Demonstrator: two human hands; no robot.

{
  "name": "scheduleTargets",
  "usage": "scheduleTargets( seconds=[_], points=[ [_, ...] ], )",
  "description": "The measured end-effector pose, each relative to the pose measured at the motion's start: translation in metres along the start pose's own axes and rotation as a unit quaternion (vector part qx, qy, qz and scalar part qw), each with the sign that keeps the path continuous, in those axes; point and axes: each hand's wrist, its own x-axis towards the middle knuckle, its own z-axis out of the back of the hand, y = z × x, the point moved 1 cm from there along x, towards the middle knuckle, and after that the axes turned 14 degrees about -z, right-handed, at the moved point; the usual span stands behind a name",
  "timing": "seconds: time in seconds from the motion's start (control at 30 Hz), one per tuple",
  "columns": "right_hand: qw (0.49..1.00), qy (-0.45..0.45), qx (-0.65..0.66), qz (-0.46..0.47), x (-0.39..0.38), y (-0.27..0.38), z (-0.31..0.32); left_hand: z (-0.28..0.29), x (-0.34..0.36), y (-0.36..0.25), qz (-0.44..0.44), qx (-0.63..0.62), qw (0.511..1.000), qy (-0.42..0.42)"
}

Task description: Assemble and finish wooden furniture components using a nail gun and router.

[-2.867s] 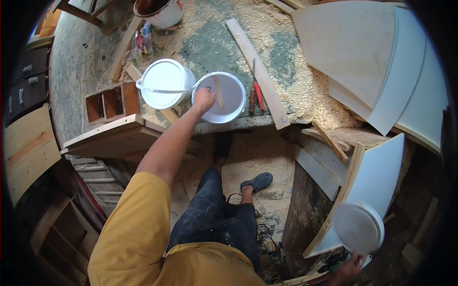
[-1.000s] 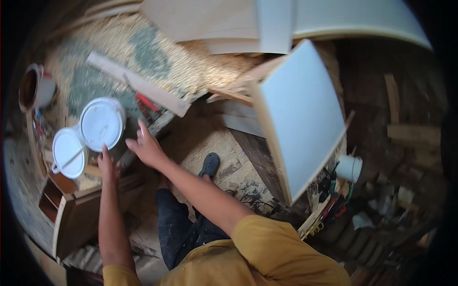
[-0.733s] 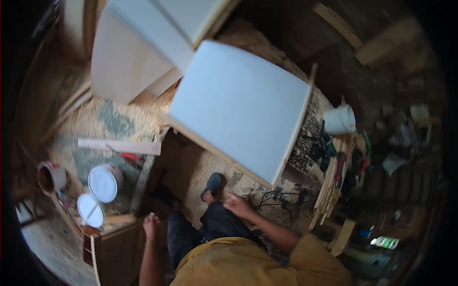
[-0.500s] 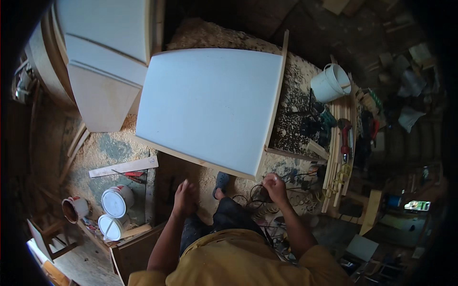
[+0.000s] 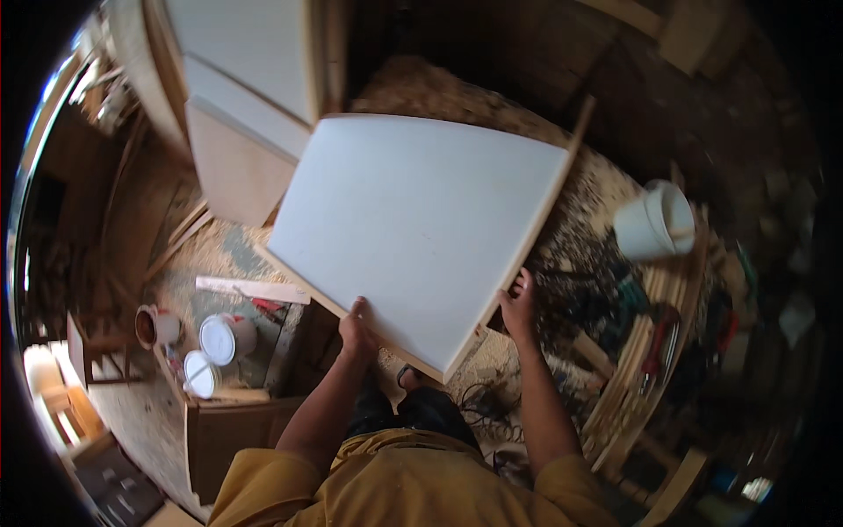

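A large white panel (image 5: 421,228) with pale wooden edge strips lies before me, its near corner pointing toward my body. My left hand (image 5: 356,334) grips its near edge, thumb on the white face and the other fingers hidden beneath. At the right edge strip, my right hand (image 5: 518,306) is against the wood with its fingers bent around the side. Slight blur hides how firmly that hand holds.
A white bucket (image 5: 645,224) stands right of the panel, near long wooden strips (image 5: 615,386) and a red-handled tool (image 5: 659,342). Lidded white tubs (image 5: 218,338) and a flat wooden slat (image 5: 250,290) lie left. Larger panels (image 5: 237,158) stand at far left. Wood shavings and cables cover the ground.
Both hands have moved forward from in front of the panel onto its near and right edges. The view has turned and shifted, so the panel appears rotated.
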Motion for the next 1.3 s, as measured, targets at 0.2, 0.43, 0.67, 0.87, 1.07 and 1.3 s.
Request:
scheduleTargets(
  seconds=[0.2,0.43,0.67,0.87,1.07,1.3],
  points=[
    [0.987,-0.067,-0.13,0.064,-0.011,-0.001,-0.016,-0.007,-0.011,0.003,-0.007,0.023,0.999,-0.042],
    [0.953,-0.006,-0.059,-0.296,-0.07,-0.066,0.047,0.009,-0.006,-0.006,0.02,0.024,0.999,0.017],
    [0.815,-0.088,0.226,-0.527,-0.09,-0.114,0.075,-0.013,-0.017,-0.019,0.059,0.052,0.997,-0.021],
    [0.735,0.02,0.526,-0.428,-0.05,-0.185,0.063,0.015,-0.008,-0.007,0.067,0.055,0.995,0.052],
    [0.653,0.056,0.583,-0.48,-0.046,-0.117,0.076,0.003,-0.012,-0.011,0.138,-0.039,0.99,0.015],
    [0.785,0.293,0.194,-0.511,-0.042,0.008,0.113,0.01,-0.004,-0.001,0.134,-0.047,0.99,-0.006]
  ],
)
